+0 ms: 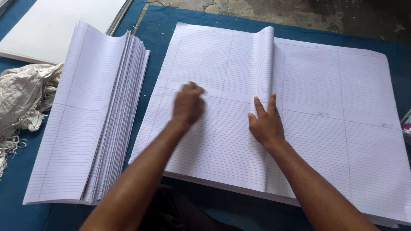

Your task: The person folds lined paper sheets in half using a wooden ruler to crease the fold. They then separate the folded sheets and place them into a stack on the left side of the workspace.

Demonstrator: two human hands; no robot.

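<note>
A large stack of white ruled paper sheets lies flat on a blue mat. The top sheet is folded over to the left, its fold bulging up along the middle. My left hand rests in a loose fist on the folded half, blurred with motion. Beside it, my right hand presses flat with fingers spread right at the fold line. A pile of folded ruled sheets sits to the left, its edges fanned.
A crumpled whitish woven sack lies at the far left. A white board is at the upper left. Bare concrete floor shows beyond the blue mat.
</note>
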